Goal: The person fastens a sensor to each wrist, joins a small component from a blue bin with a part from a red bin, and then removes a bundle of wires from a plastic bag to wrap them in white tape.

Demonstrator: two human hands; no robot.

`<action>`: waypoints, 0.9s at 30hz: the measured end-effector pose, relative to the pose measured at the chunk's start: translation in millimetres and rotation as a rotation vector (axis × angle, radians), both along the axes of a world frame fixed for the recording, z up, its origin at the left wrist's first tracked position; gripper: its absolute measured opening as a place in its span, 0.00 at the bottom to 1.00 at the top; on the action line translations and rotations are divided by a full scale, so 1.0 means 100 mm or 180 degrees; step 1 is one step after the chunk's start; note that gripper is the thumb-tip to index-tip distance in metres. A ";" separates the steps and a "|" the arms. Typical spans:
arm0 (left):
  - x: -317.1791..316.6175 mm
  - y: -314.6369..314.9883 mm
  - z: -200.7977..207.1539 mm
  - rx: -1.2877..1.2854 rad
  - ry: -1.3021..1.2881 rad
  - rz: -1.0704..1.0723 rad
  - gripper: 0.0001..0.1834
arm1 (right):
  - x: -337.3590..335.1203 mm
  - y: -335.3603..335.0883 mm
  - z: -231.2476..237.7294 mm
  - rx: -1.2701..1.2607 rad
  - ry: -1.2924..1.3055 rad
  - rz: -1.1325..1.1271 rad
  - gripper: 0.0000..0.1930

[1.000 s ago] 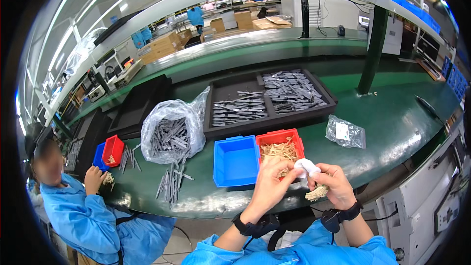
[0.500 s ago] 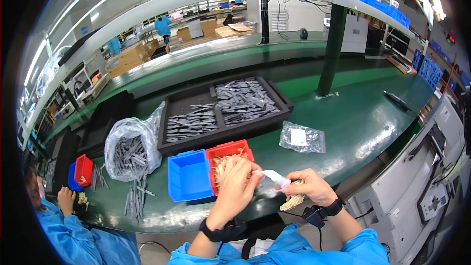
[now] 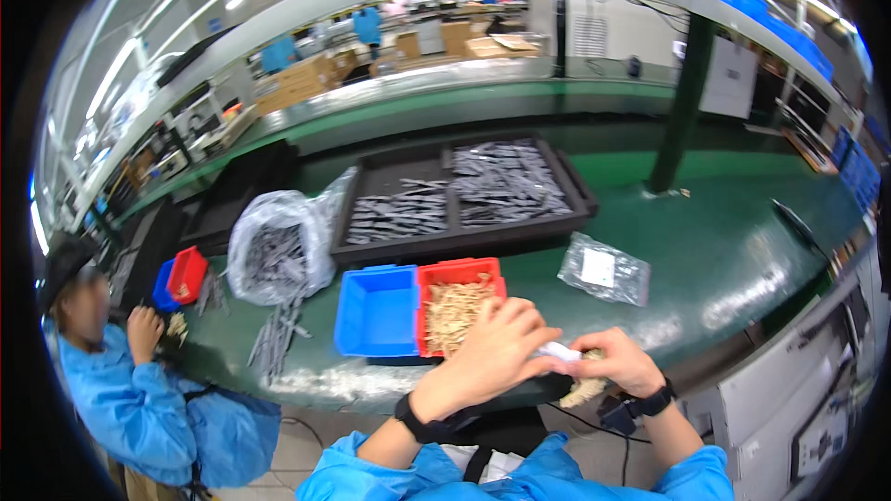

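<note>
My right hand (image 3: pixel 617 366) is closed around a bundle of small beige pieces (image 3: pixel 583 393), whose ends stick out below the fingers. A white strip (image 3: pixel 560 351), like tape or paper, lies between my two hands at the top of the bundle. With thumb and fingers my left hand (image 3: pixel 492 357) pinches the strip's left side; part of the strip is hidden. Just left of and beyond that hand stands a red bin (image 3: pixel 504 280) with many loose beige pieces (image 3: pixel 455 311) in it. A blue bin (image 3: pixel 379 315) with nothing in it adjoins the red one.
Behind the bins lies a black divided tray (image 3: pixel 408 248) of grey strips (image 3: pixel 510 181). Left of it are a clear bag (image 3: pixel 243 260) and loose grey strips (image 3: pixel 276 339). A plastic packet (image 3: pixel 603 269) lies right. A co-worker (image 3: pixel 139 399) sits at far left; a green post (image 3: pixel 682 111) rises behind.
My hands have come closer together, and the strip between them shows shorter. My left hand has moved off the red bin, uncovering its pieces. The whole view has shifted.
</note>
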State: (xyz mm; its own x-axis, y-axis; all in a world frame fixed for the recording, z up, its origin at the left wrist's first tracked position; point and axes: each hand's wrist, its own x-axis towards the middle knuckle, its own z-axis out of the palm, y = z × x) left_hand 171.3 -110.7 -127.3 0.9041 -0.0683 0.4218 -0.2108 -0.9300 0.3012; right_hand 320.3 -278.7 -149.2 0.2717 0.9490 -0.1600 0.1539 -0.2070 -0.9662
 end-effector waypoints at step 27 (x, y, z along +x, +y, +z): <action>-0.08 -0.19 -0.21 -0.0003 -0.1440 0.0742 0.11 | -0.08 0.01 -0.08 0.0683 0.1595 -0.0449 0.12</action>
